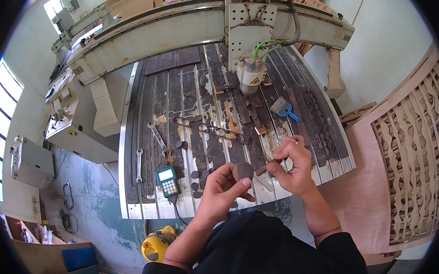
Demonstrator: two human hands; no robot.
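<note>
Over the near edge of the machine bed (149, 211), my left hand (221, 189) pinches a dark brown round wooden disc (243, 171) between thumb and fingers, its flat face turned up. Close beside it, my right hand (293, 169) is closed on a small dark piece (271, 166); the fingers cover most of it, so I cannot tell its kind. A pale narrow strip (263, 182) shows between the two hands. Several similar dark discs (196, 184) lie on the bed left of my left hand.
Above the bed hangs a spindle (251, 77) on a gantry (174, 31). A handheld keypad controller (167, 181), two wrenches (139, 166), a blue-handled brush (288, 111) and wood offcuts (260, 129) lie on the bed. A cut-out wooden panel (366, 189) leans at right; a yellow machine (157, 244) stands below left.
</note>
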